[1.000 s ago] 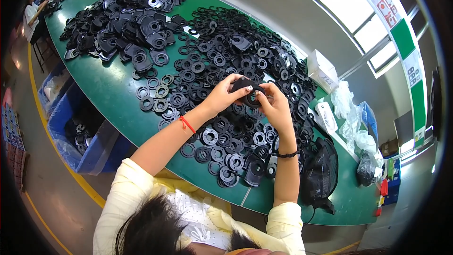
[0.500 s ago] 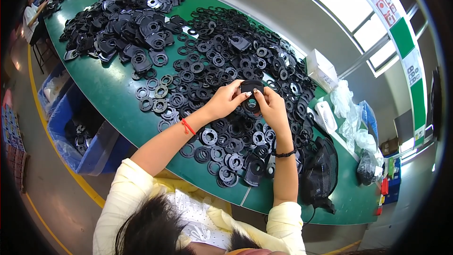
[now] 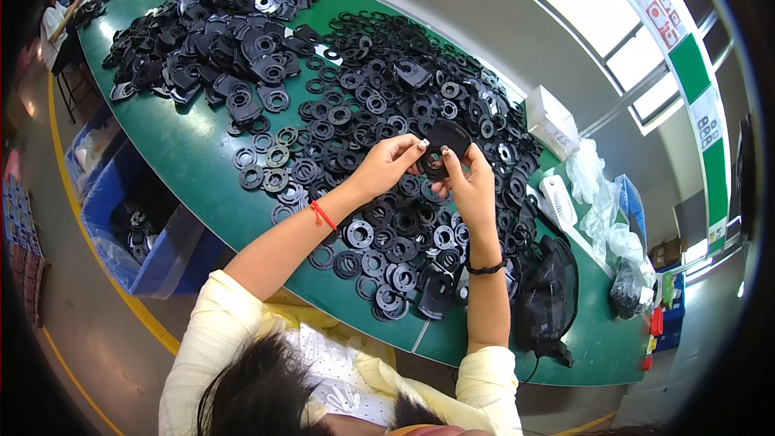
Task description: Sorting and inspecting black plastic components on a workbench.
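Note:
Between my two hands, above the heap, is a black plastic part point(image 3: 449, 136) with a flat tab and a ring-shaped opening. My left hand point(image 3: 391, 163) pinches its left edge between thumb and fingers. The right hand point(image 3: 471, 180) grips the other side, thumb on the face near the ring. Below and around both hands spreads a pile of black rings point(image 3: 327, 123), mostly flat and overlapping. A similar tabbed part point(image 3: 437, 294) lies near the table's front edge. Fingers cover some of the held part.
A big heap of black tabbed parts point(image 3: 214, 40) covers the far left of the green table point(image 3: 173, 157). To the right are a white box point(image 3: 552, 119), a white slotted object point(image 3: 558, 203), plastic bags point(image 3: 593, 186) and a black mesh bag point(image 3: 549, 299). Blue bins point(image 3: 157, 262) stand at left; a person point(image 3: 56, 28) sits beyond.
The black part has turned in my hands, so its tab now points up and right. My right hand has shifted slightly right; the left stays nearly in place.

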The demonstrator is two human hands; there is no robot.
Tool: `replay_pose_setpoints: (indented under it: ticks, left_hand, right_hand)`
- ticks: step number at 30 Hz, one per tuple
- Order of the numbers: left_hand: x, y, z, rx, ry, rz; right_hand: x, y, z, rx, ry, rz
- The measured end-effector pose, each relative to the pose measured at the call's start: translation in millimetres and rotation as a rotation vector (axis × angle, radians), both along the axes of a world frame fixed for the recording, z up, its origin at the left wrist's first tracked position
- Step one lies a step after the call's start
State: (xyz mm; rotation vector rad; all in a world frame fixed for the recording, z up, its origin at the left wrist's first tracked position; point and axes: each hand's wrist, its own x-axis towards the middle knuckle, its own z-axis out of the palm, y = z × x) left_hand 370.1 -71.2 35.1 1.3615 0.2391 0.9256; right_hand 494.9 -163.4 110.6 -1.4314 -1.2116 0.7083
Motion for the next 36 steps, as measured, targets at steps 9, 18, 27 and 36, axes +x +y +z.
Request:
replay_pose_setpoints:
  ticks: [9,18,27,36]
  left_hand:
    - [-1.9,-5.1,4.9,-0.014,-0.065,0.125]
    - [-2.3,-6.7,6.7,0.034,0.063,0.416]
    - [-29.7,51.8,-11.6,-0.346,-0.016,0.648]
    - [-87.8,100.7,-22.3,-0.693,-0.451,0.640]
  right_hand:
    - [-6.5,0.7,-2.0,0.075,0.072,0.022]
    - [-4.0,0.1,-7.4,-0.009,-0.116,0.103]
    - [23.5,-4.7,11.1,0.028,-0.190,0.018]
    - [41.6,-6.8,14.1,0.037,-0.386,-0.100]
